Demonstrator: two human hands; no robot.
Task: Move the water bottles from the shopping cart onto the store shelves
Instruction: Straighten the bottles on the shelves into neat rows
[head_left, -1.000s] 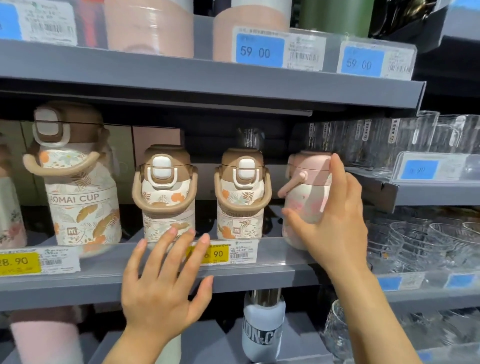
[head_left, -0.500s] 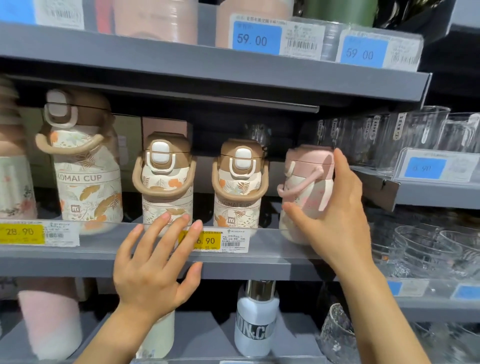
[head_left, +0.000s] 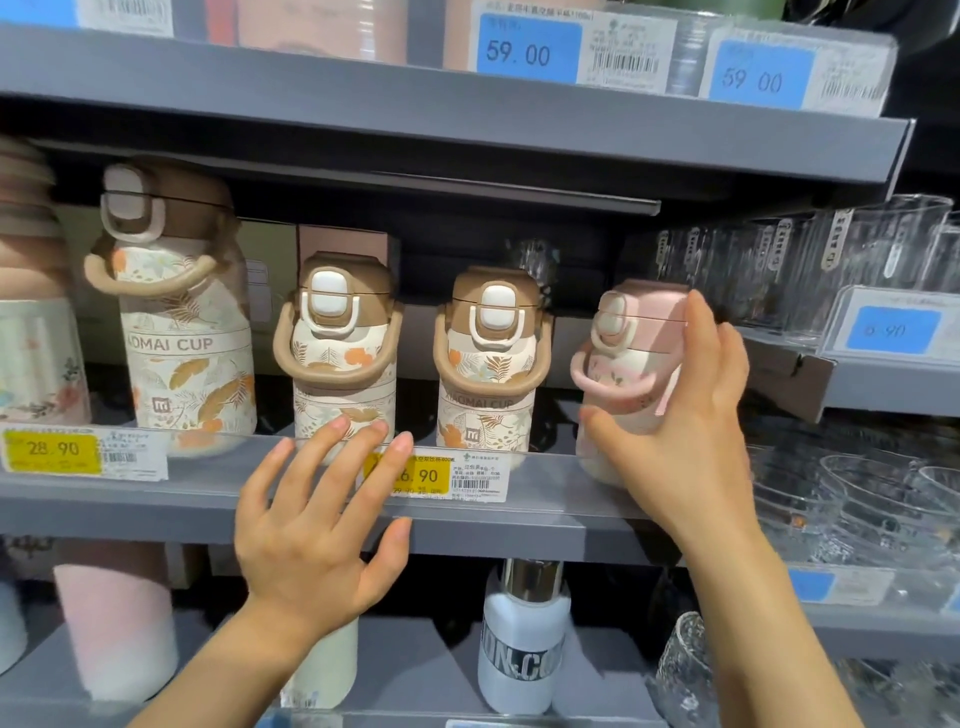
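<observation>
A pink water bottle (head_left: 631, 364) with a pink carry loop stands at the right end of the grey middle shelf (head_left: 156, 506). My right hand (head_left: 691, 415) grips it from the right, thumb low on its front and fingers up by the lid. My left hand (head_left: 317, 525) is spread flat in front of the shelf's edge, fingertips near the yellow price tag (head_left: 415, 475). Two small brown-lidded floral bottles, one on the left (head_left: 340, 353) and one on the right (head_left: 491, 358), stand to the left of the pink one. The shopping cart is out of view.
A taller brown-lidded bottle (head_left: 176, 312) stands further left. Clear glasses (head_left: 810, 260) and glass bowls (head_left: 857, 493) fill the shelves to the right. The upper shelf (head_left: 467, 135) hangs low overhead. A white bottle (head_left: 522, 644) and a pink cylinder (head_left: 117, 618) stand below.
My right hand has turned the pink bottle so its lid clasp and loop now face more to the front. My left hand stays spread at the shelf edge.
</observation>
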